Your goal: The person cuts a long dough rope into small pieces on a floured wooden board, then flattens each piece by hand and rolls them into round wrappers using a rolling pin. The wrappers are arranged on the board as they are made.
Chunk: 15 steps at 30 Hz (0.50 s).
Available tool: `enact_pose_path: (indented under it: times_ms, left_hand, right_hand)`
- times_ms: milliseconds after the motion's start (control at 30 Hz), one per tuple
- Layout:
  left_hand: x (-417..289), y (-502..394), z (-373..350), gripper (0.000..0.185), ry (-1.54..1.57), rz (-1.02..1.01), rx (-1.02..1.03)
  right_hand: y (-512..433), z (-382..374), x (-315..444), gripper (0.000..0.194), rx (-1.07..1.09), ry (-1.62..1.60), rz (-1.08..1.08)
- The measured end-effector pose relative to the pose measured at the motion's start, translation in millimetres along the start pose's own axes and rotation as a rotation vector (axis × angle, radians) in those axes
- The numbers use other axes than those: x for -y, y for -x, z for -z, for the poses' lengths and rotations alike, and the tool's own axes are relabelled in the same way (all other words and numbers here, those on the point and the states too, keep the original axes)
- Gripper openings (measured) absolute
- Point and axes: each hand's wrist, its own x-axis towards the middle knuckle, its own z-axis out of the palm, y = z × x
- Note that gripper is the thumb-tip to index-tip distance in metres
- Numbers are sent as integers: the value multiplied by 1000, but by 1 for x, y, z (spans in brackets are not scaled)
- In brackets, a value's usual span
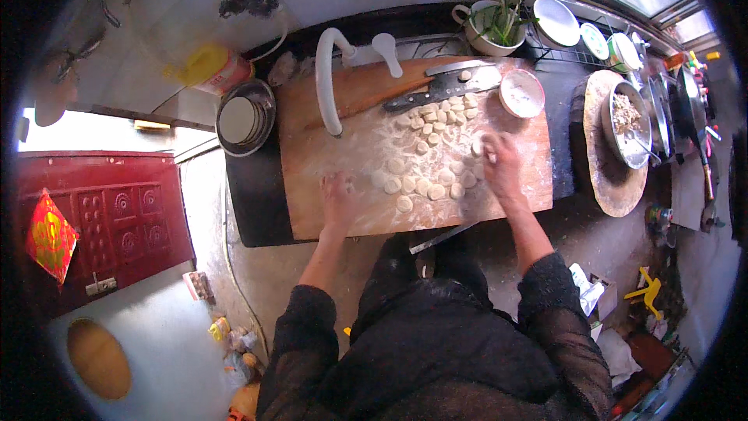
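Observation:
Across the floured wooden board [315, 158], my left hand [339, 196] hovers at the left with its fingers partly curled; it is motion-blurred. My right hand [501, 158] is at the right part of the board, fingers bent beside a pale dough disc [477, 143]; whether it grips the disc is unclear. Between the hands lie several flattened dough rounds [422, 186]. Farther back, several small cut dough pieces [438, 117] are grouped near a cleaver [444, 89] with flour on its blade. A bowl of flour [522, 93] stands at the board's back right corner.
A white faucet [328, 82] arches over the board. At left stands a metal bowl [245, 149] holding pale discs. A bowl of filling [625, 114] with a spoon rests on a round wood slab [608, 199] at right. A white pot of green stalks [495, 44] is behind.

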Motion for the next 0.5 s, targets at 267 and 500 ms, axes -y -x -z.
enact_pose_path:
  times_ms: [267, 500]
  left_hand:
    - [-27, -55, 5, 47, -177, -137, -51]
    - [-35, -55, -16, 82, -475, -153, 215]
  right_hand:
    - [41, 63, -35, 21, 93, 379, -137]
    - [11, 11, -83, 64, -168, 296, -465]
